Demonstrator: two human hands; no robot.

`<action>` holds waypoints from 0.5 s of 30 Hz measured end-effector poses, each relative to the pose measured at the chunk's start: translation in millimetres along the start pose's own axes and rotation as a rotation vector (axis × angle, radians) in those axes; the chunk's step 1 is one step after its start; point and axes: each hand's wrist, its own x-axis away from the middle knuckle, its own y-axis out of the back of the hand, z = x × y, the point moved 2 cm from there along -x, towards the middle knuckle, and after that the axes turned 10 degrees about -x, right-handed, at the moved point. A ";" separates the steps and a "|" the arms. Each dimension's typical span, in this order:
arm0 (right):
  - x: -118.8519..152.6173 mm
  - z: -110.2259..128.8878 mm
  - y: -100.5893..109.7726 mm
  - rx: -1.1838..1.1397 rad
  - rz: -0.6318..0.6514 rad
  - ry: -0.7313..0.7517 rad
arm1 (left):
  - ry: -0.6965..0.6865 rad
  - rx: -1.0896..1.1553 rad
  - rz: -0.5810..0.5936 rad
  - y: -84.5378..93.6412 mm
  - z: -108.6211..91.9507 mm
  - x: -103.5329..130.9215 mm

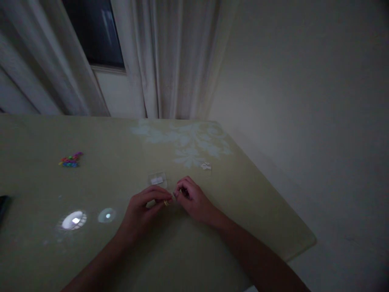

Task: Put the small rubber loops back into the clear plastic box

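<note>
Left hand [142, 207], centre of frame: thumb and fingers brought together in a pinch on a small yellowish piece [166, 202], just below the centre.
Right hand [193, 200], just right of it: fingers curled, thumb and forefinger nearly meeting close to the yellowish piece; whether they grip anything cannot be told.
Clear plastic case [157, 178], with whitish label, one: just above the left hand.
White piece [206, 166], small, irregular: above the right hand.
Multicoloured small pieces [71, 159], one cluster: left of frame, well apart from the hands.
Table [194, 259], pale greenish, glossy, with a whitish leaf pattern [188, 140] towards the upper centre.
Curtains [182, 61], pale: upper left and upper centre.
</note>
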 end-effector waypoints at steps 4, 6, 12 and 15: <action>-0.2 2.8 0.0 -0.176 0.056 -0.042 | 0.009 -0.040 0.011 -2.2 -4.9 2.3; -0.2 3.3 -0.4 -0.217 0.061 -0.059 | 0.016 -0.052 -0.012 -2.3 -5.2 2.7; -2.7 3.9 2.2 -0.284 0.071 -0.086 | -0.025 -0.036 0.014 -1.2 -2.3 2.1; -3.4 7.0 10.5 -0.220 0.059 -0.096 | 0.064 -0.034 -0.051 1.9 -5.4 2.1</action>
